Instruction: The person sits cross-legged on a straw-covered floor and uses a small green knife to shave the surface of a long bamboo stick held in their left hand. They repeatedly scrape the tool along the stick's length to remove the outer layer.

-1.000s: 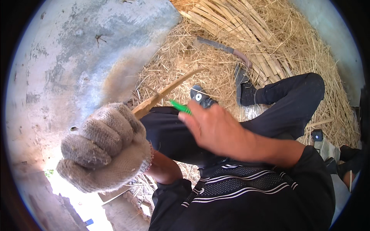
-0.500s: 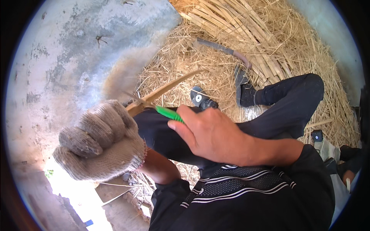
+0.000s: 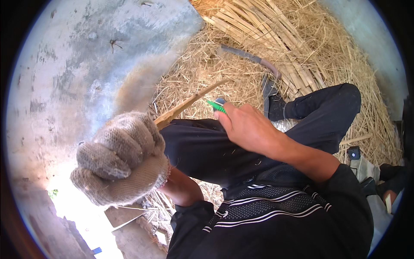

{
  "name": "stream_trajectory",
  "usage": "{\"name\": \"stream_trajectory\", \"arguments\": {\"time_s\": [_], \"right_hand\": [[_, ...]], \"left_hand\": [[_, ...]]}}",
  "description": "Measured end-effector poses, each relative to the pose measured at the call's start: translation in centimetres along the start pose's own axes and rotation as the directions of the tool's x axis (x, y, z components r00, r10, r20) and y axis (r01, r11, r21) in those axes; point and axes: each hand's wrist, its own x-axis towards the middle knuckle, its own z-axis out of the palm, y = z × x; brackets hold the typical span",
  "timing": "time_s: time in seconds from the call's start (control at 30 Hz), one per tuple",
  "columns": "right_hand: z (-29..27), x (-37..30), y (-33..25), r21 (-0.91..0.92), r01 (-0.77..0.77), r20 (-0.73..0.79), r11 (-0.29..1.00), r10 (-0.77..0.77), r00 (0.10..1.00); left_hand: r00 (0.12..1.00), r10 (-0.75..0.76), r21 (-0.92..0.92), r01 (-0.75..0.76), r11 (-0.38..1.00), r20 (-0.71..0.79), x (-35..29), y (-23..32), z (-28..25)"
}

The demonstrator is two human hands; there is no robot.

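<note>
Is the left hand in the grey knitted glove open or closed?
Closed: the left hand curls around a tapered, pale wooden strip.

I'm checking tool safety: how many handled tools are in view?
2: a green-handled knife in the right hand, and a curved, brown-handled tool lying on the straw ahead. More may be hidden beneath the straw.

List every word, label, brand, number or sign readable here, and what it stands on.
No words or numbers are readable.
Black shirt: small white mark near the stripes, too small to make out.
Small dark box at right: pale mark, too small to read.
Green handle in the right hand: no lettering visible.
</note>
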Motion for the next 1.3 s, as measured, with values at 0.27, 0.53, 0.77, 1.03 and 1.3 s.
{"name": "stream_trajectory", "arguments": {"time_s": [0.27, 0.53, 0.77, 1.03, 1.3], "right_hand": [[2.4, 0.9, 4.4, -0.053, -0.131, -0.075, 0.99, 0.127, 0.989], [3.8, 1.5, 3.7, 0.095, -0.126, -0.019, 0.988, 0.128, 0.992], [2.7, 0.6, 1.0, 0.28, 0.146, -0.063, 0.949, -0.134, 0.989], [2.9, 0.8, 1.4, 0.215, -0.001, -0.05, 0.977, 0.011, 0.999], [3.1, 0.9, -0.1, 0.212, 0.089, -0.113, 0.973, -0.065, 0.991]], "left_hand": [[0.996, 0.052, -0.017, -0.051, 0.999, 0.067, 0.0, -0.4, -0.7], [0.997, 0.046, -0.06, -0.042, 0.997, 0.065, 0.2, -0.6, -1.2], [0.995, 0.033, -0.051, -0.038, 0.998, -0.093, -0.1, -0.3, -1.4], [0.944, 0.048, 0.02, -0.044, 0.999, -0.326, 0.1, -0.5, 1.1], [0.908, 0.138, 0.132, -0.092, 0.987, -0.396, 1.3, -0.9, 0.3]]}}
